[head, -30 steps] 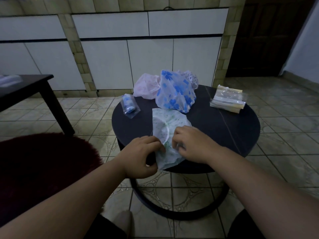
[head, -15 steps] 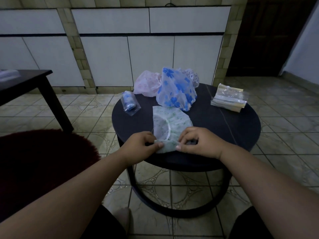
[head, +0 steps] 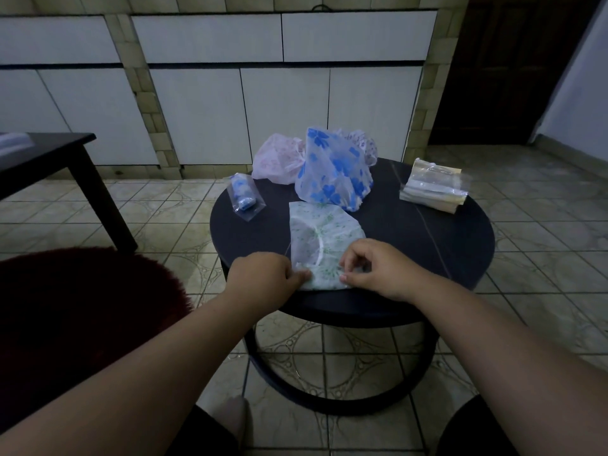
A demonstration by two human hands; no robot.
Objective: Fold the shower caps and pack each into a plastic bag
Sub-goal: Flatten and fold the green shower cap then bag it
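Note:
A green-patterned shower cap [head: 320, 235] lies folded flat on the near part of the round dark table [head: 427, 245]. My left hand [head: 263, 278] pinches its near left corner and my right hand [head: 375, 268] pinches its near right corner. Behind it stands a blue-flowered shower cap [head: 332, 169], with a pink cap [head: 278, 162] to its left and another patterned cap [head: 362, 144] behind. A stack of clear plastic bags [head: 432, 185] lies at the table's right. A bagged blue cap [head: 243, 195] sits at the table's left edge.
A dark rectangular table [head: 49, 159] stands at the left. A dark red fuzzy seat [head: 82, 317] is at my near left. White cabinet doors [head: 283, 113] line the wall behind, and the floor is tiled.
The near end of the green cap has been folded up onto the table. Both hands have shifted slightly apart along its near edge.

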